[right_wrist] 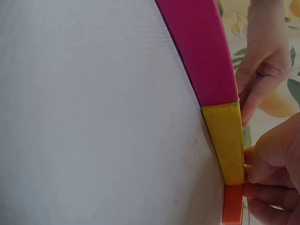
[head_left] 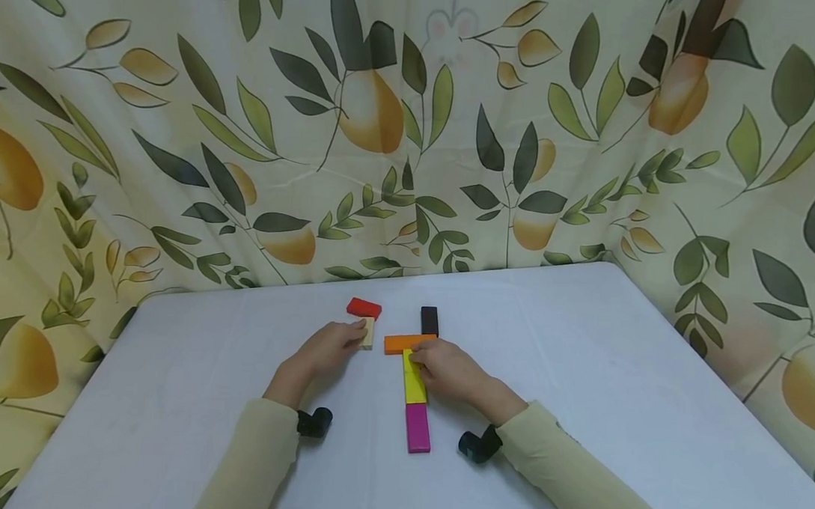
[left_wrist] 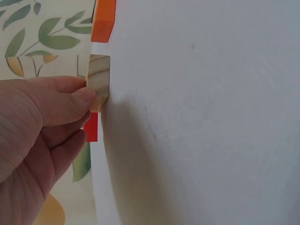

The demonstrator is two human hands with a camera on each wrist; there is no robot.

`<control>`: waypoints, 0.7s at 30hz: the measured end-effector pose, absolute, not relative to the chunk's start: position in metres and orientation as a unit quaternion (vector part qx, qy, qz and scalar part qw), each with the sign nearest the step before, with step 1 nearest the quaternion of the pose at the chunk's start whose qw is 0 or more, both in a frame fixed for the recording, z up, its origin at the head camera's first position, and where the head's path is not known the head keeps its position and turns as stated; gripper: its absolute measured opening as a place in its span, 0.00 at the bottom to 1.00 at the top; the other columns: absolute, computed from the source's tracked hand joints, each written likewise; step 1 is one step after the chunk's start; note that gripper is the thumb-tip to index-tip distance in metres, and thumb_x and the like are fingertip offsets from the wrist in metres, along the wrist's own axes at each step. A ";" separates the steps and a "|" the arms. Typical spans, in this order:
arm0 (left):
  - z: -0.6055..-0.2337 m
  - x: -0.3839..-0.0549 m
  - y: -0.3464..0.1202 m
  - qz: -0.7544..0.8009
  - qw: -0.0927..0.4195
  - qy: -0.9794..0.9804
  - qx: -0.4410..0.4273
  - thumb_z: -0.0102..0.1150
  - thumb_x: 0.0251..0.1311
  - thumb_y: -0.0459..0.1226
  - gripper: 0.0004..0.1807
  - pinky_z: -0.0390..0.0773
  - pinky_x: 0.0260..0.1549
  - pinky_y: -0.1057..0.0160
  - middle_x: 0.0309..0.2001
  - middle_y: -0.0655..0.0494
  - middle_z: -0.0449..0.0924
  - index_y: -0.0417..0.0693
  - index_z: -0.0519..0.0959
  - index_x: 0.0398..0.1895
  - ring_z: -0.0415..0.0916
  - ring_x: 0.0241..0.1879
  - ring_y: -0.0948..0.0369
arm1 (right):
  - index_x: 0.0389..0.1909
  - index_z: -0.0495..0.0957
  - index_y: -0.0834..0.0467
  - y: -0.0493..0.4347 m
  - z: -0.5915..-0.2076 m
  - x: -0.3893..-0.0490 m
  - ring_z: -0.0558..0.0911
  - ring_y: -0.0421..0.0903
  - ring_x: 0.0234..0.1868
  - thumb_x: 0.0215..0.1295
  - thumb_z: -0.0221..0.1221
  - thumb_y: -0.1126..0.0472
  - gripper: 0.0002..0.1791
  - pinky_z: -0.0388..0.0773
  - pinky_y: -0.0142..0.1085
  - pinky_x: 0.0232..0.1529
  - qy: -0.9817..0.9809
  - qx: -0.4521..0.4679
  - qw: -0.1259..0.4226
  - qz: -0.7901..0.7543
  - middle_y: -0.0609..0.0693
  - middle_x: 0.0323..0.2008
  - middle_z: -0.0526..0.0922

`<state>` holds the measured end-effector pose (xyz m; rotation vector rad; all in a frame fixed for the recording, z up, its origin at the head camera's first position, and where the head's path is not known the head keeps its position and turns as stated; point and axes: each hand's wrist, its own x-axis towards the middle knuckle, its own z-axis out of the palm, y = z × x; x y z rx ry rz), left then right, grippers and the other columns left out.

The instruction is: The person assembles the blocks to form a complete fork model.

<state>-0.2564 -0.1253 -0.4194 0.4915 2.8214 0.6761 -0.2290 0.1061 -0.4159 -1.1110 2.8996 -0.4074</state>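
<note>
My left hand (head_left: 326, 347) pinches a plain wooden block (head_left: 367, 334) between thumb and fingers. The left wrist view shows the wood grain of this block (left_wrist: 99, 77) standing at the table surface. My right hand (head_left: 452, 368) has its fingertips at the place where a yellow block (head_left: 413, 382) meets an orange block (head_left: 404, 343). Whether they pinch or only rest there is unclear. Below the yellow block, a magenta block (head_left: 418, 427) continues the line end to end. Crosswise at the top lies the orange block, with a black block (head_left: 429, 320) beyond its right end.
A red block (head_left: 364, 307) lies just behind the wooden one, slightly askew. White cloth covers the table (head_left: 554, 312), and a fruit-patterned curtain (head_left: 410, 172) hangs along its back edge. Small dark cameras (head_left: 315, 423) sit on both wrists.
</note>
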 end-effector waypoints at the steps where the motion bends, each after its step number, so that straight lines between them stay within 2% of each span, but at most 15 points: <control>1: -0.419 -0.257 -0.125 0.231 0.101 0.954 0.162 0.55 0.61 0.32 0.25 0.63 0.58 0.54 0.63 0.56 0.65 0.48 0.68 0.62 0.59 0.63 0.54 | 0.45 0.81 0.62 0.106 -0.416 -0.229 0.78 0.48 0.47 0.57 0.58 0.68 0.13 0.74 0.38 0.49 0.926 -0.354 0.004 -0.130 0.53 0.45 0.81; 10: -0.417 -0.261 -0.121 0.247 0.107 0.950 0.157 0.54 0.62 0.32 0.24 0.63 0.58 0.55 0.64 0.57 0.64 0.48 0.67 0.63 0.57 0.64 0.56 | 0.45 0.81 0.62 0.105 -0.415 -0.228 0.77 0.48 0.48 0.58 0.58 0.68 0.14 0.74 0.38 0.50 0.927 -0.349 0.007 -0.134 0.53 0.45 0.80; 15: -0.417 -0.268 -0.116 0.290 0.133 0.939 0.127 0.51 0.64 0.35 0.24 0.63 0.58 0.54 0.64 0.58 0.63 0.51 0.65 0.64 0.60 0.62 0.57 | 0.45 0.81 0.61 0.105 -0.415 -0.229 0.77 0.47 0.48 0.58 0.58 0.67 0.14 0.74 0.38 0.50 0.932 -0.339 0.011 -0.130 0.52 0.46 0.80; 21: -0.416 -0.274 -0.111 0.308 0.136 0.935 0.111 0.50 0.65 0.35 0.23 0.61 0.59 0.53 0.64 0.57 0.63 0.50 0.66 0.64 0.60 0.62 0.56 | 0.44 0.81 0.62 0.105 -0.416 -0.229 0.78 0.47 0.48 0.58 0.58 0.67 0.13 0.74 0.37 0.49 0.928 -0.350 0.006 -0.130 0.53 0.45 0.81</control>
